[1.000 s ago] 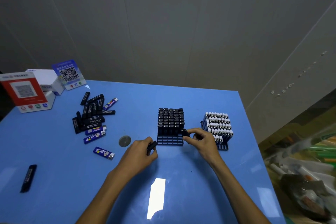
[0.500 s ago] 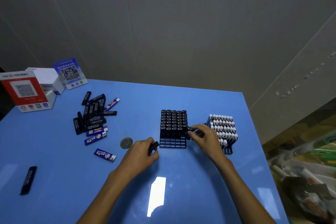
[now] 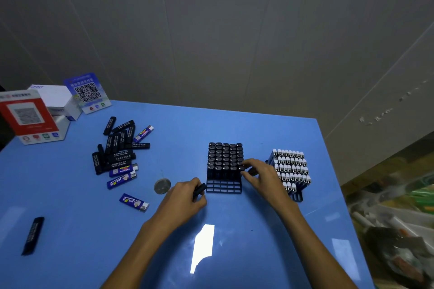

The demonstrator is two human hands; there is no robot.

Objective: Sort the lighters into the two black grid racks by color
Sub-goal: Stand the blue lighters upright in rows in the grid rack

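— Two racks on the blue counter (image 3: 234, 230)?
— Yes. The left rack (image 3: 224, 186) holds black lighters, its front rows bare; the right rack (image 3: 297, 196) holds white-capped blue ones.
— And the hands?
— The left hand (image 3: 185, 199) grips a black lighter (image 3: 199, 189) just beside the left rack's front corner. The right hand (image 3: 260, 177) pinches another black lighter (image 3: 242, 168) at that rack's right edge.
— Unsorted ones?
— A loose pile (image 3: 119, 150) lies far left, one stray black lighter (image 3: 32, 236) well apart.
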